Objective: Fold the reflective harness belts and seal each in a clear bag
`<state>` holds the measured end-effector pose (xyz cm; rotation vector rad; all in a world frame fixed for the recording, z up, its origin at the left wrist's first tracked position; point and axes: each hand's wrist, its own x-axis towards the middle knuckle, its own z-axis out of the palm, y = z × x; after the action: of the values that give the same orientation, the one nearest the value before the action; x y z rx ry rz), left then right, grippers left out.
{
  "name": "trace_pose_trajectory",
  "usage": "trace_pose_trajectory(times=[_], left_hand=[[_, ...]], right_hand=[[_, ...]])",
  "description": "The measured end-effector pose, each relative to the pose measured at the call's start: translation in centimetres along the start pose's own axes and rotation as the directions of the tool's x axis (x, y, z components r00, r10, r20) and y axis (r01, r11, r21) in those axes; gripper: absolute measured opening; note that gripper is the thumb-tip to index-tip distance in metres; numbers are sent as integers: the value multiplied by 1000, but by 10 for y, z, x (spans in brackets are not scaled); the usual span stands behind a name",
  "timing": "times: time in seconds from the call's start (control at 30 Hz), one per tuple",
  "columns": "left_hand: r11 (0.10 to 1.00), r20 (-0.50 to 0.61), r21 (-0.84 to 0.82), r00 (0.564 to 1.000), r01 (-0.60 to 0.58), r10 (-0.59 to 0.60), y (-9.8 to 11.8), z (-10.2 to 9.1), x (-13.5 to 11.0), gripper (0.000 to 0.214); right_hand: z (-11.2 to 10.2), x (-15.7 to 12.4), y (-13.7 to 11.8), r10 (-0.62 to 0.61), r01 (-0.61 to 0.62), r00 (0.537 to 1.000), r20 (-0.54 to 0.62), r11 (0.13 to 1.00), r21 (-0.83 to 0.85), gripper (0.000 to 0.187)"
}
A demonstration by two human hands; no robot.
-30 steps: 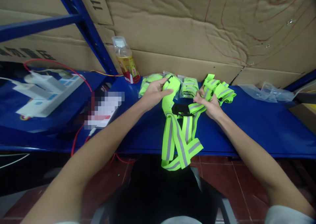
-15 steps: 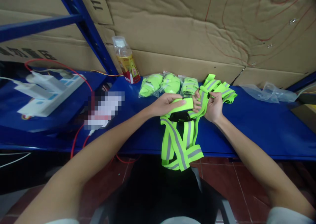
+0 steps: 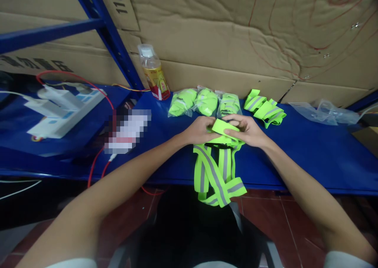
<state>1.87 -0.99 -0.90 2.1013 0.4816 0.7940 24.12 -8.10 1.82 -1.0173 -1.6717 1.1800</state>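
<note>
A neon-yellow reflective strap vest (image 3: 217, 169) with grey bands lies across the front edge of the blue shelf (image 3: 310, 150), its lower loops hanging over the edge. Both hands meet on its folded upper part. My left hand (image 3: 200, 129) grips the fold from the left, fingers closed. My right hand (image 3: 245, 129) pinches it from the right with fingers laid over the top.
Three bagged vests (image 3: 203, 102) lie behind my hands, a loose folded vest (image 3: 265, 108) to their right, an empty clear bag (image 3: 321, 110) further right. A drink bottle (image 3: 153, 73) stands by the cardboard wall. A white power strip (image 3: 63, 108) with red cable sits left.
My left hand came down from the raised strap to the middle and both hands brought the strap ends together into a fold. The loose vest at back right is no longer touched.
</note>
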Motion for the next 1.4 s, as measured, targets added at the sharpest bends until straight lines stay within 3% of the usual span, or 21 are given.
trace_pose_trajectory(times=[0.17, 0.4, 0.57, 0.73, 0.87, 0.97, 1.07, 1.17, 1.3, 1.4], left_hand=[[997, -58, 42, 996, -67, 70, -5, 4, -1, 27], [990, -140, -139, 989, 26, -46, -4, 10, 2, 9], [951, -232, -310, 969, 5, -81, 3, 6, 3, 38], [950, -37, -307, 997, 54, -69, 10, -5, 2, 49], [948, -24, -300, 993, 107, -119, 11, -22, 6, 35], [931, 82, -306, 980, 200, -184, 11, -35, 6, 33], [914, 177, -293, 955, 280, -236, 10, -37, 5, 27], [893, 155, -315, 946, 321, -285, 8, -29, 4, 25], [893, 136, -334, 953, 301, -270, 9, -24, 5, 27], [922, 147, -304, 968, 239, -202, 12, -28, 4, 30]], right_hand=[[-9, 1, 8, -15, 14, 1000, -14, 998, -54, 54], [-12, -1, 6, 79, -77, 990, 113, 997, -30, 66], [-3, 0, 5, 63, -63, 998, 15, 998, 17, 83], [-4, -1, 1, 35, -36, 995, -89, 999, -8, 79], [-8, -2, -5, 9, -18, 994, -105, 996, -92, 64], [-11, -5, -10, 14, -23, 997, -76, 992, -123, 65], [-12, -7, -13, 54, -51, 998, 24, 991, -120, 70], [-12, -8, -12, 102, -91, 989, 105, 989, -113, 80], [-9, -6, -8, 185, -176, 975, 122, 981, -84, 100], [-8, -4, -8, 269, -256, 949, 166, 962, -95, 75]])
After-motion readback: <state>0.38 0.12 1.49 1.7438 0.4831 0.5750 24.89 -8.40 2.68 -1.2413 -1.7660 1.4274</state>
